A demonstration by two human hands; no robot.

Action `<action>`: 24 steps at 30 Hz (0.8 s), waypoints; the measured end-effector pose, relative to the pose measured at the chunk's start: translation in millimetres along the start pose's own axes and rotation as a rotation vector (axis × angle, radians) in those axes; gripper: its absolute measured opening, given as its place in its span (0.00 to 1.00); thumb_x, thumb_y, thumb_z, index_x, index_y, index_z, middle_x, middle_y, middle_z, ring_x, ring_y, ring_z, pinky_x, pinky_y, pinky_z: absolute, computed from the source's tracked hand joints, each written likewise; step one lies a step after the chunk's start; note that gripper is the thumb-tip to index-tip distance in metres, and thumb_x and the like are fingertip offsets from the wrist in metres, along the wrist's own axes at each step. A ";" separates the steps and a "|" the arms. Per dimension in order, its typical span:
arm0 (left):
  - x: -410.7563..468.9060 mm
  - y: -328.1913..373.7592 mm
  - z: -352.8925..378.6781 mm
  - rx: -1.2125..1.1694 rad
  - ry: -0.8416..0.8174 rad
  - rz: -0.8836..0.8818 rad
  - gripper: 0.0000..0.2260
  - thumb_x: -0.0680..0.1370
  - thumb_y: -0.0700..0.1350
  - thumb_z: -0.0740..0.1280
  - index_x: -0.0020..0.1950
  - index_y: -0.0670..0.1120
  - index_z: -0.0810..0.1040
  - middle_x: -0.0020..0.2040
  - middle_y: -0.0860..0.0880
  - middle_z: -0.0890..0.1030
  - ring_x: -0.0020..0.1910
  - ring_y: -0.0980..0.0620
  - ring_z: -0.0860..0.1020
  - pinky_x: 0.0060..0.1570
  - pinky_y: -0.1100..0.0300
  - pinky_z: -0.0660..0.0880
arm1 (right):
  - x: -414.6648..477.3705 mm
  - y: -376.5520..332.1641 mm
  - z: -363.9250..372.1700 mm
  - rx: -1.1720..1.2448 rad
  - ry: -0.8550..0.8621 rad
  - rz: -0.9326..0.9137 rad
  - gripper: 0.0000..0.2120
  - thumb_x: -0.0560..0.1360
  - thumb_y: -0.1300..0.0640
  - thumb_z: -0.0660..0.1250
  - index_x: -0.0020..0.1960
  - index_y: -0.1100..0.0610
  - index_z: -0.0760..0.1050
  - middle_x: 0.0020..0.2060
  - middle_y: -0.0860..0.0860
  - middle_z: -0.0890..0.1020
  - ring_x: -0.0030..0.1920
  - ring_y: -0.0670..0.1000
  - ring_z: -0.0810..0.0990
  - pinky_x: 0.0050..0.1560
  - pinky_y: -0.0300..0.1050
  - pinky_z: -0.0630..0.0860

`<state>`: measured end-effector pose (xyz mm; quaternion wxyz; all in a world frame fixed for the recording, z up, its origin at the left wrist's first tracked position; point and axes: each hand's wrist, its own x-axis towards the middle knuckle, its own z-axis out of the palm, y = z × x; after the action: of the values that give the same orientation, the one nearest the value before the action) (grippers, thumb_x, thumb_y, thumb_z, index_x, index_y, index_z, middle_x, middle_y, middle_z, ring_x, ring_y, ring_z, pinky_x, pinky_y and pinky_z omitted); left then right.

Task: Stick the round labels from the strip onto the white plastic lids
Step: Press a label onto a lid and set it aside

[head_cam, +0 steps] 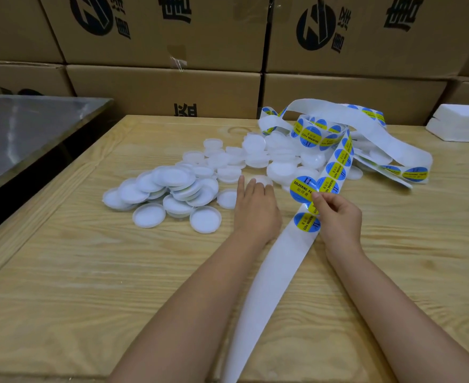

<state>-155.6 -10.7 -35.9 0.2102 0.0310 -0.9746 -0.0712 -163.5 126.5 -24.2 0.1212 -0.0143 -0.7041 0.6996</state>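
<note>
A long white backing strip point(272, 277) runs from the near table edge up to a tangled coil point(335, 139) carrying round blue and yellow labels. My right hand point(338, 217) pinches one round label point(302, 189) by its lower right edge, lifted off the strip. My left hand point(255, 208) reaches forward and its fingers curl over a white plastic lid point(262, 179) at the edge of the lid pile. Several white lids point(172, 189) lie heaped to the left and under the coil.
The wooden table point(89, 286) has bare room in front and left of the lids. Cardboard boxes point(158, 87) are stacked along the far edge. A steel tabletop point(29, 125) stands at the left, and a white foam block point(465, 123) at the far right.
</note>
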 end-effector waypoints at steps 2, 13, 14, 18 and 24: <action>-3.0 1.1 -2.2 -0.056 0.018 0.031 0.12 0.73 0.37 0.60 0.55 0.39 0.76 0.51 0.42 0.76 0.57 0.43 0.71 0.74 0.50 0.47 | -0.7 -0.3 0.6 0.001 0.000 -0.006 0.05 0.75 0.58 0.68 0.41 0.56 0.79 0.34 0.47 0.78 0.35 0.41 0.75 0.38 0.31 0.73; -23.3 -1.8 -29.3 -0.997 0.141 -0.226 0.11 0.78 0.36 0.61 0.57 0.44 0.78 0.45 0.50 0.77 0.42 0.59 0.73 0.45 0.75 0.68 | -7.4 -7.8 2.9 0.090 -0.063 -0.075 0.07 0.75 0.60 0.67 0.45 0.48 0.76 0.39 0.45 0.79 0.40 0.45 0.76 0.46 0.46 0.73; -23.7 -1.6 -32.4 -1.139 0.114 -0.305 0.13 0.79 0.35 0.60 0.60 0.45 0.76 0.44 0.51 0.76 0.42 0.60 0.73 0.47 0.73 0.70 | -8.2 -7.9 3.8 0.105 -0.092 -0.084 0.09 0.75 0.61 0.67 0.49 0.47 0.74 0.42 0.45 0.80 0.43 0.47 0.77 0.48 0.47 0.73; -25.7 3.6 -40.8 -1.671 -0.005 -0.547 0.10 0.81 0.36 0.56 0.57 0.43 0.74 0.54 0.46 0.77 0.50 0.52 0.78 0.47 0.62 0.79 | -16.2 -6.9 11.0 0.125 -0.222 -0.072 0.22 0.75 0.60 0.67 0.63 0.43 0.64 0.52 0.47 0.81 0.47 0.50 0.78 0.46 0.44 0.74; -31.1 9.4 -46.0 -2.013 -0.150 -0.659 0.08 0.81 0.33 0.54 0.57 0.38 0.71 0.52 0.40 0.78 0.49 0.48 0.80 0.46 0.59 0.80 | -22.5 -0.4 18.6 0.062 -0.264 -0.050 0.30 0.74 0.64 0.67 0.72 0.52 0.60 0.50 0.49 0.82 0.50 0.54 0.79 0.56 0.54 0.74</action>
<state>-108.5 -4.4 -5.5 0.0487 0.1007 -0.4206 -0.9003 -145.1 104.0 -27.0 0.0453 0.0995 -0.6919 0.7136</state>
